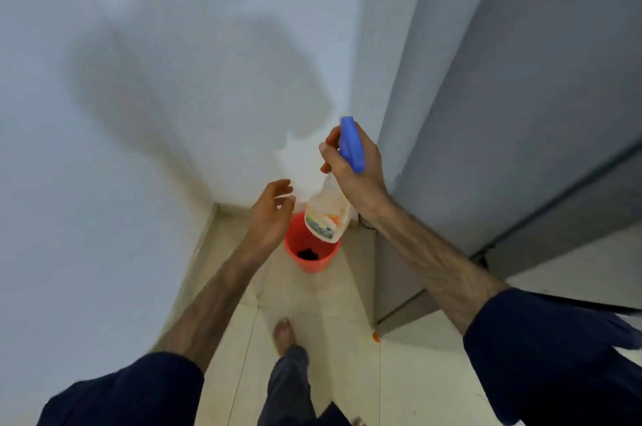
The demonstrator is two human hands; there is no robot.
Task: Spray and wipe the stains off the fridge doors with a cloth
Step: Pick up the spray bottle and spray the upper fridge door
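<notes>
Two hands show in the head view, raised in front of a white wall (156, 113) at the corner where the grey fridge (521, 113) stands. The right hand (357, 168) has its grip wrapped round the neck of a spray bottle (328, 213), fingers curled under the blue trigger head (351, 144), which points up and toward the wall rather than at the fridge; held this way the bottle seems to be in carriage or being readied, not yet aimed. Its clear body hangs below the hand with the label facing the camera. The left hand (272, 213) hovers just beside the bottle with fingers loosely curled and nothing in them, probably about to steady the bottle or adjust the nozzle, though that is only a guess.

Below both hands a red bucket (309, 252) sits on the tiled floor (312, 321) against the wall, close by the fridge side. Something dark (308, 254) lies at its bottom; it may be the cloth, left there within reach, but it is too small to tell. The fridge doors rise at the right, well apart from the nozzle, so spraying them looks not yet begun
</notes>
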